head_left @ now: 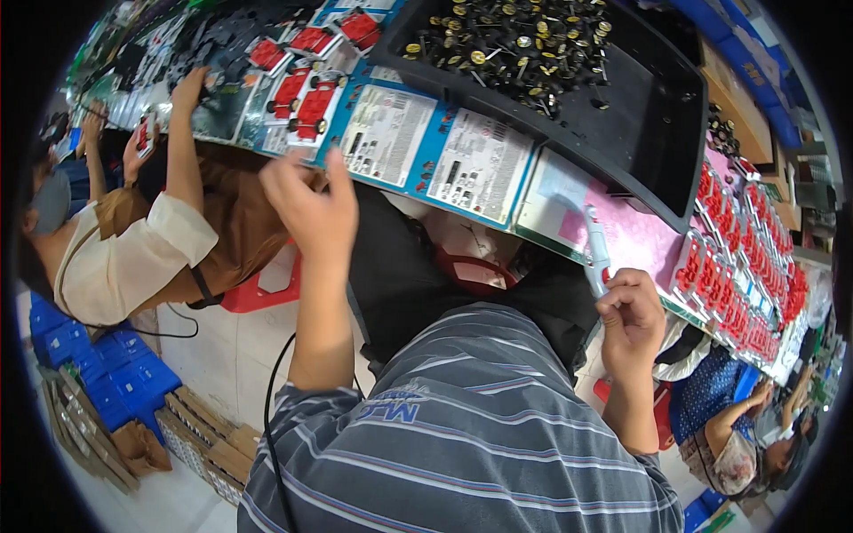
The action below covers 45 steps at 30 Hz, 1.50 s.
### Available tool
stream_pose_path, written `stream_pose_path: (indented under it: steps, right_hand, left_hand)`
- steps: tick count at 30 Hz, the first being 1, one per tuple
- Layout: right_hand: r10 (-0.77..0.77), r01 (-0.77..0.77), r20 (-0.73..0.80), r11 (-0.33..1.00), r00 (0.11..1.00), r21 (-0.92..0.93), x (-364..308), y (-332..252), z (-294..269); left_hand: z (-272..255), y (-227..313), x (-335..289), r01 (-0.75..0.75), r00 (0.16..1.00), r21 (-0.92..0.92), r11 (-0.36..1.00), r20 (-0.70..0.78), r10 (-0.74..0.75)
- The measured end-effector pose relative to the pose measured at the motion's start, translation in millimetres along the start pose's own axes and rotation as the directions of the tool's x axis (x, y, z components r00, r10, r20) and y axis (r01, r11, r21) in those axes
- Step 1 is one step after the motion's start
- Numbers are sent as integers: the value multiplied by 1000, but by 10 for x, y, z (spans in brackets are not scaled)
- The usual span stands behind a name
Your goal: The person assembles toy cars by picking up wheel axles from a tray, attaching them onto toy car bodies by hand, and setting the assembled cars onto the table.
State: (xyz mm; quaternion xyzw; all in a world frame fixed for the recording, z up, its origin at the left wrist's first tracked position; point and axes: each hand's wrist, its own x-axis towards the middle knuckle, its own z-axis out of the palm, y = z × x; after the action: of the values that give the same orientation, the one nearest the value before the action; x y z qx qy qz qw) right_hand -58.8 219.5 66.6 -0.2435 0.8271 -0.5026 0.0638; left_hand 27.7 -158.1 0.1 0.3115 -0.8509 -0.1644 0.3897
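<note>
My left hand [311, 209] is raised at the table's near edge, its fingers spread and somewhat blurred, with nothing seen in them. Just beyond it, red-and-white toy cars [313, 105] with wheels lie grouped on printed sheets. Between the thumb and fingers of my right hand [633, 311] is a slim light-grey plastic part [596, 244], seen nearly edge-on and pointing away from me. That hand is off the table's near edge, by a pink sheet [633, 235].
A black tray [653, 115] of small black wheels with yellow hubs [524, 40] stands ahead. Rows of red-and-grey toy parts [742, 258] cover the right side. Co-workers sit left [133, 249] and right [724, 426]. Printed cards [480, 164] line the near edge; a dark cable [271, 400] hangs at my left.
</note>
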Motion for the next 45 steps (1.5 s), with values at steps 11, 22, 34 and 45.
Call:
stream_pose_path:
  steps: [11, 22, 34, 45]
  right_hand:
    - [-512, 542, 274, 839, 814, -41, 915, -381, 92]
    - [-94, 387, 464, 707, 881, -592, 2603, 807, -38]
    - [-201, 196, 83, 978, 976, 65, 579, -165, 448]
    - [-143, 152, 150, 987, 978, -49, 453, -108, 505]
  left_hand:
    - [212, 1031, -1012, 865, 407, -258, -431, 862, 302]
    - [156, 1001, -725, 871, 485, -473, -133, 871, 83]
    - [305, 1070, -744, 839, 540, -537, -82, 809, 233]
    - [293, 1199, -977, 754, 611, -653, 64, 734, 297]
